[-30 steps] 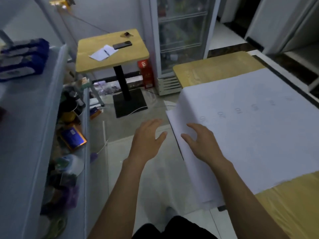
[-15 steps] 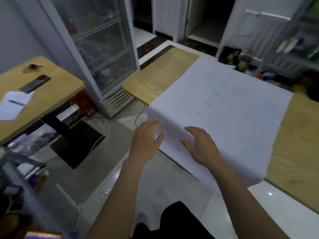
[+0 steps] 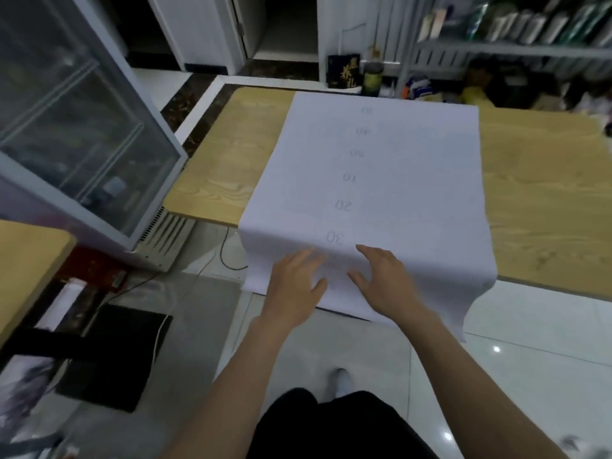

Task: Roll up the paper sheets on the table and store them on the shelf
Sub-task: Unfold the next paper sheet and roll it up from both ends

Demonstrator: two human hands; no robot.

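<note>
Wooden desk [image 3: 225, 167] in a dim room. Across its middle, paper sheets [image 3: 397, 180], white, with faint numbers; lie flat, hang with the near end over the desk edge toward the floor. Look thin, light and floppy, easy to crease; best to take at the hanging end, near both corners, and roll evenly. Left hand [image 3: 294, 286] and right hand [image 3: 387, 283] side by side at this draped end, fingers straight and spread, gripping nothing. Beyond, loaded shelf [image 3: 510, 48]; at left, glass-door fridge [image 3: 82, 127].
</note>
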